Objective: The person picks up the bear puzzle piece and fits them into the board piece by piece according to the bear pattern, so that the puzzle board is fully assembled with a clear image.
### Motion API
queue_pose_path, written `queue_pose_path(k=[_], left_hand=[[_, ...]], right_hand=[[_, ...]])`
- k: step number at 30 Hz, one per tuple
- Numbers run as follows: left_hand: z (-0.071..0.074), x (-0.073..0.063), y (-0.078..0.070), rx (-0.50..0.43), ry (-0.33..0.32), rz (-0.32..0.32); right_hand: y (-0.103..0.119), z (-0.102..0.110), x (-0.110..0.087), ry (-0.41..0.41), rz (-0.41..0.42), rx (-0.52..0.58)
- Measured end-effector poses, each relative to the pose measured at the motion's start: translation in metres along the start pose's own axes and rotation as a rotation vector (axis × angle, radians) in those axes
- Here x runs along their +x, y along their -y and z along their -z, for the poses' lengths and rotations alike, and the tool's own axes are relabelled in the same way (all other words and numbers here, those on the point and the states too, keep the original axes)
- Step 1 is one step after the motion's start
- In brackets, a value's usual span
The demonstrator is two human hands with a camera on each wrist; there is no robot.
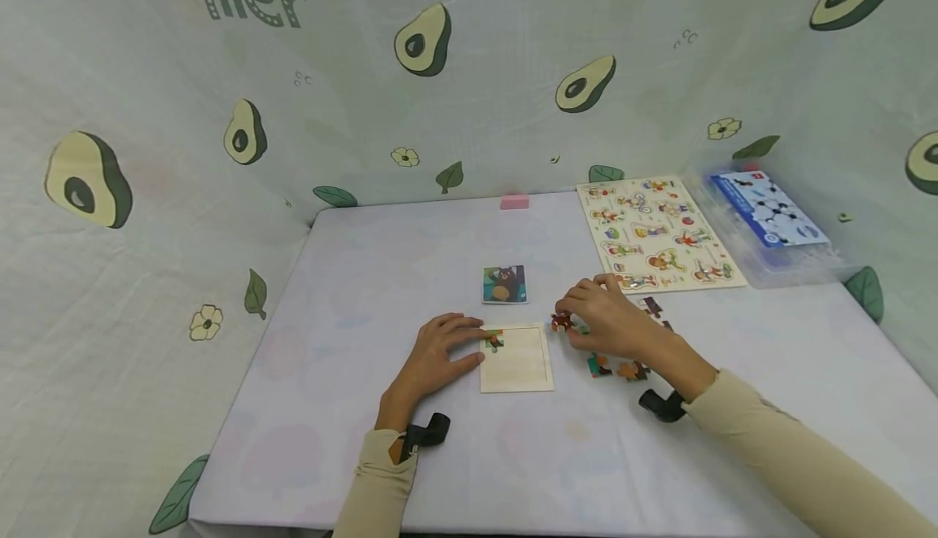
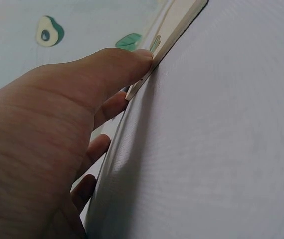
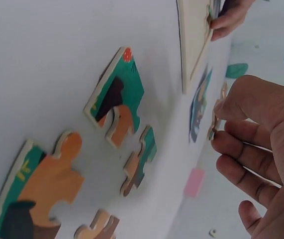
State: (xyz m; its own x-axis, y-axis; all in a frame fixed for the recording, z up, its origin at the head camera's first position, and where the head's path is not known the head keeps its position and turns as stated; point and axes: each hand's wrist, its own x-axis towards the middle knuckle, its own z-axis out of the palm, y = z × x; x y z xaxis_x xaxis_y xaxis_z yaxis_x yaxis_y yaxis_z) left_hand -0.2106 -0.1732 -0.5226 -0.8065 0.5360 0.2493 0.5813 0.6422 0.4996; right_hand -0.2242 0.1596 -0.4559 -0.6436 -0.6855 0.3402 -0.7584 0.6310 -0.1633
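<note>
My right hand (image 1: 604,318) pinches a small jigsaw puzzle piece (image 3: 215,118) between thumb and fingertips, just right of a square wooden puzzle board (image 1: 517,369). My left hand (image 1: 440,355) lies at the board's left side, fingers extended. Its index fingertip touches a green and orange piece (image 1: 494,342) in the upper left corner, and the thumb (image 2: 141,60) rests on the board's edge. Loose pieces lie below the right hand, among them a green one with a red spot (image 3: 117,94) and an orange one (image 3: 54,181).
Behind the board lies a square bear picture (image 1: 504,285). A large picture board (image 1: 663,237) and a clear plastic box (image 1: 799,269) with a blue booklet (image 1: 769,208) stand at the back right. A pink block (image 1: 515,202) sits at the far edge.
</note>
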Motion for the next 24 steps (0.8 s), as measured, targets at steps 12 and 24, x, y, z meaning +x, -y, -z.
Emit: queue_pose_path(k=[12,24], left_hand=[[0.001,0.002,-0.001,0.025,0.004,-0.028],[0.001,0.0,0.001,0.012,0.016,-0.005]], right_hand=[[0.008,-0.011,0.011,0.017,0.018,-0.002],[0.018,-0.02,0.02,0.026,0.033,-0.018]])
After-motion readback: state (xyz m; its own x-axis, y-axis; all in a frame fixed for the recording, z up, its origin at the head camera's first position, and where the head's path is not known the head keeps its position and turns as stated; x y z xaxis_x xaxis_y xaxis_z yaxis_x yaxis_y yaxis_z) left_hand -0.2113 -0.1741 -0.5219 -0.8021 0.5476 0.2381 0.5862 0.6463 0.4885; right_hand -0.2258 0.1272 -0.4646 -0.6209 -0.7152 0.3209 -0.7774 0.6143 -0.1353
